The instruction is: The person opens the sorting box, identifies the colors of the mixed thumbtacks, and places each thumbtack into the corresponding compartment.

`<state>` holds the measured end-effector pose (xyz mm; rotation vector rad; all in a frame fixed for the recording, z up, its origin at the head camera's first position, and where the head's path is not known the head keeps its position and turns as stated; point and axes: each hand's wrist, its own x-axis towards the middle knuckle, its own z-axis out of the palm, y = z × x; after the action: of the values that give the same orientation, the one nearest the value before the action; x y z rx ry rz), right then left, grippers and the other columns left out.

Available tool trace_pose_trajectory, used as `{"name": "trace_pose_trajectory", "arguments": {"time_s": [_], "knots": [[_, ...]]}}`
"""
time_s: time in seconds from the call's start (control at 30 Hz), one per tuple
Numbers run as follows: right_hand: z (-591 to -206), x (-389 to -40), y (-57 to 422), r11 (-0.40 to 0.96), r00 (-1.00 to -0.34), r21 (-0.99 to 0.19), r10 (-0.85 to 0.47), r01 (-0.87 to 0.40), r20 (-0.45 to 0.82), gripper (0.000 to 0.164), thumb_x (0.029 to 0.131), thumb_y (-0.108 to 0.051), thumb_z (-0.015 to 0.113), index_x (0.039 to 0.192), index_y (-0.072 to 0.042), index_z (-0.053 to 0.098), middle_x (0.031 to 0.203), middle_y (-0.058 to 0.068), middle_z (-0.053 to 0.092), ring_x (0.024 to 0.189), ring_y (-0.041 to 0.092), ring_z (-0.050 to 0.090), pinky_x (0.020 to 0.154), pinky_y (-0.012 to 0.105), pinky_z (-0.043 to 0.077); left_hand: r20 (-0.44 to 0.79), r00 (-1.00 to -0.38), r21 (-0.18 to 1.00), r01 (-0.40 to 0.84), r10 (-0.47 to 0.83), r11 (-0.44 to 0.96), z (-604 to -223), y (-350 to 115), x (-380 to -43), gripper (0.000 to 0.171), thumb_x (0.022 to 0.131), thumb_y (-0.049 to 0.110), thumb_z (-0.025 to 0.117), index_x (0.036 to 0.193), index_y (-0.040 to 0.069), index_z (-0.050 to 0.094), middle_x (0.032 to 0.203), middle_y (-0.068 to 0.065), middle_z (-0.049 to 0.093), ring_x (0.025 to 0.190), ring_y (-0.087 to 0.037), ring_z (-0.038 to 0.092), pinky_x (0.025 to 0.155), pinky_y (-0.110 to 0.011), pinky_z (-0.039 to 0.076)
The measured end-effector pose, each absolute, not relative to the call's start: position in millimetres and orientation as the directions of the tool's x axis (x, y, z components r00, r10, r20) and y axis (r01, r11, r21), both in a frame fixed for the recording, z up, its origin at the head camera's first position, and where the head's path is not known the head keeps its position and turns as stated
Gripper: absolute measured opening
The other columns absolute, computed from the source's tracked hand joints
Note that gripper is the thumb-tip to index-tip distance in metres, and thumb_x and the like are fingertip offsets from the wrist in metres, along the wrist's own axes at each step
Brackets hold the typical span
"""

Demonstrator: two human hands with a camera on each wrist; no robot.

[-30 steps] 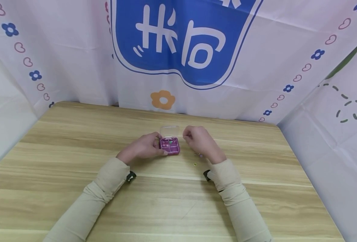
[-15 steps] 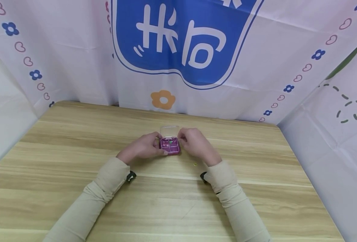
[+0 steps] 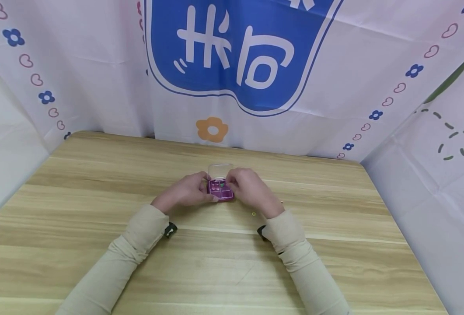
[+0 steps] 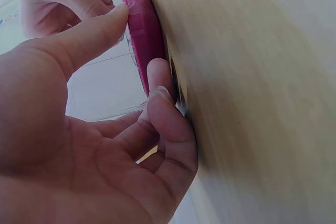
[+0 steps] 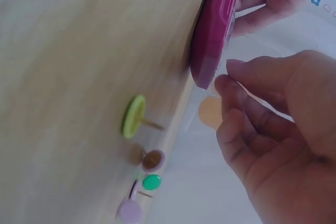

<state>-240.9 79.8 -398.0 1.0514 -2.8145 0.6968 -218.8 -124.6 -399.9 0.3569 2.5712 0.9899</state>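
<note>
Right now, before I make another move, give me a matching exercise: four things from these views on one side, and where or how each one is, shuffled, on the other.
Things
1. left hand
2. right hand
3. clear lid
4. yellow thumbtack

Places and states
A. on the table, with its pin pointing up
B. gripping the magenta case by its side
C. standing open at the far edge of the case
D. fingertips over the right part of the case

Right pairs
1-B, 2-D, 3-C, 4-A
</note>
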Motion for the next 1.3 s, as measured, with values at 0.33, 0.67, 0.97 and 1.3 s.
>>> {"name": "trace_pose_trajectory", "arguments": {"time_s": [0.33, 0.67, 0.97, 1.3], "knots": [[-394.7, -239.9, 74.1, 0.647, -0.751, -0.403, -0.633, -0.647, 0.19, 0.009, 0.085, -0.001, 0.065, 0.089, -0.008, 0.069, 0.083, 0.0, 0.067, 0.074, 0.007, 0.057, 0.068, 0.024, 0.051, -0.244, -0.902, 0.687, 0.099, 0.357, 0.72, -400.1, -124.6, -219.4, 0.063, 0.08, 0.034, 0.075, 0.125, 0.003, 0.044, 0.082, -0.009, 0.063, 0.069, -0.021, 0.056, 0.061, -0.035, 0.048], [-394.5, -239.6, 72.2, 0.648, -0.751, -0.413, -0.641, -0.64, 0.158, 0.011, 0.085, 0.002, 0.062, 0.089, -0.007, 0.068, 0.084, 0.002, 0.067, 0.074, 0.009, 0.057, 0.068, 0.027, 0.052, -0.245, -0.9, 0.691, 0.1, 0.362, 0.716, -400.7, -124.1, -220.3, 0.063, 0.08, 0.033, 0.075, 0.125, 0.002, 0.044, 0.08, -0.008, 0.063, 0.067, -0.02, 0.056, 0.06, -0.034, 0.048], [-394.8, -239.4, 70.9, 0.656, -0.755, -0.407, -0.638, -0.636, 0.152, 0.013, 0.086, 0.002, 0.062, 0.094, -0.006, 0.067, 0.088, 0.004, 0.069, 0.077, 0.009, 0.058, 0.071, 0.028, 0.053, -0.237, -0.901, 0.684, 0.111, 0.364, 0.721, -401.7, -124.8, -220.8, 0.065, 0.08, 0.033, 0.075, 0.126, 0.002, 0.043, 0.078, -0.008, 0.062, 0.065, -0.019, 0.056, 0.058, -0.033, 0.046], [-395.9, -239.5, 70.7, 0.666, -0.76, -0.395, -0.634, -0.632, 0.147, 0.015, 0.086, 0.001, 0.06, 0.098, -0.005, 0.067, 0.091, 0.004, 0.069, 0.077, 0.009, 0.058, 0.07, 0.028, 0.053, -0.241, -0.903, 0.682, 0.103, 0.355, 0.724, -403.2, -125.7, -220.7, 0.061, 0.079, 0.034, 0.075, 0.123, 0.005, 0.045, 0.076, -0.007, 0.062, 0.063, -0.019, 0.055, 0.056, -0.032, 0.046]]}}
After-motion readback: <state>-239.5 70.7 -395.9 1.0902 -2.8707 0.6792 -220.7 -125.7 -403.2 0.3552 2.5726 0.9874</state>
